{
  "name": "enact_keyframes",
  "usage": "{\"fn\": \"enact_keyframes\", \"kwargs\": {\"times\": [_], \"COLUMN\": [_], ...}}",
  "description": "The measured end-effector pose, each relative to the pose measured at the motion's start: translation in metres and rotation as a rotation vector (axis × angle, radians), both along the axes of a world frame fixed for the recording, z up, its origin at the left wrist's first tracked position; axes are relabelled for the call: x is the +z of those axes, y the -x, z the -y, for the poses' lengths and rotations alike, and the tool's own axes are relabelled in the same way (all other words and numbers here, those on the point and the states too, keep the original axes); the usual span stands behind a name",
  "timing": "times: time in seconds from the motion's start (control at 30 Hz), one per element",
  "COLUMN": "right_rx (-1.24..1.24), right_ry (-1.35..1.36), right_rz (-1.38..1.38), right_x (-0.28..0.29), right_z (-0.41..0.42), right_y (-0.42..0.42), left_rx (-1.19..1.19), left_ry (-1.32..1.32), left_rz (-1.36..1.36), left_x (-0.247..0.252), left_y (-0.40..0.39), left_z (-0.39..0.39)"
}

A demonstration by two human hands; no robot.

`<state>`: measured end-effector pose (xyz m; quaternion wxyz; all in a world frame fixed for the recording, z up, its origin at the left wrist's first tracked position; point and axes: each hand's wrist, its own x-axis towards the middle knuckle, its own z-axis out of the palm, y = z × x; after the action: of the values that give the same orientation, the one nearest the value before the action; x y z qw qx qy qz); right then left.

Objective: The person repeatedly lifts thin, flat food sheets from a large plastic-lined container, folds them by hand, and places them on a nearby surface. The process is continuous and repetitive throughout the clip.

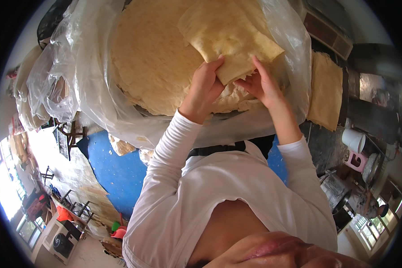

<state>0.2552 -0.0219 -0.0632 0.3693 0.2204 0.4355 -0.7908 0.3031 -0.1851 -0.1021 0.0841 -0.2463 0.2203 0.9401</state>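
A folded sheet of thin, pale tan flatbread [232, 37] lies over the right part of a broad stack of round flatbreads [150, 57]. My left hand [206, 87] grips its near left corner, thumb on top and the other fingers mostly hidden beneath. At the sheet's ragged near edge is my right hand [263, 82], its fingers spread and touching that edge; whether they pinch it cannot be made out. Torn, flaky layers [236, 97] show under the sheet between my wrists. Clear plastic sheeting [100, 100] wraps loosely around the stack.
Folded flatbreads [326, 90] lie in a pile to the right, beyond the plastic. A white bucket [353, 140] and a pink stool [356, 161] stand farther right, near another person [363, 202]. Below on the left is a blue surface [115, 167] with a bagged item [122, 145].
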Motion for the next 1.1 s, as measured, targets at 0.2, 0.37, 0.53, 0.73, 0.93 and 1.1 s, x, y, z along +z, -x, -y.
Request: {"fn": "enact_keyframes", "kwargs": {"times": [0.2, 0.37, 0.53, 0.73, 0.93, 1.1], "right_rx": [-0.155, -0.296, -0.561, -0.867, -0.883, -1.013], "right_ry": [0.037, 0.047, 0.277, -0.093, 0.206, -0.127], "right_rz": [-0.167, -0.424, -0.748, -0.403, -0.283, -0.364], "right_x": [-0.010, 0.032, 0.058, 0.027, -0.052, -0.045], "right_z": [0.016, -0.047, -0.165, -0.269, -0.273, -0.277], "right_y": [-0.042, -0.061, -0.055, -0.044, -0.059, -0.068], "left_rx": [0.070, -0.021, -0.279, -0.514, -0.477, -0.174], "left_ry": [0.152, 0.013, 0.267, 0.361, 0.488, 1.884], "left_rz": [0.188, -0.166, -0.580, -0.619, -0.193, -1.085], "left_x": [0.026, 0.060, 0.118, 0.085, -0.002, -0.020], "left_y": [-0.008, 0.036, 0.116, 0.156, 0.154, 0.105], "left_z": [0.029, 0.027, -0.100, -0.246, -0.279, -0.297]}}
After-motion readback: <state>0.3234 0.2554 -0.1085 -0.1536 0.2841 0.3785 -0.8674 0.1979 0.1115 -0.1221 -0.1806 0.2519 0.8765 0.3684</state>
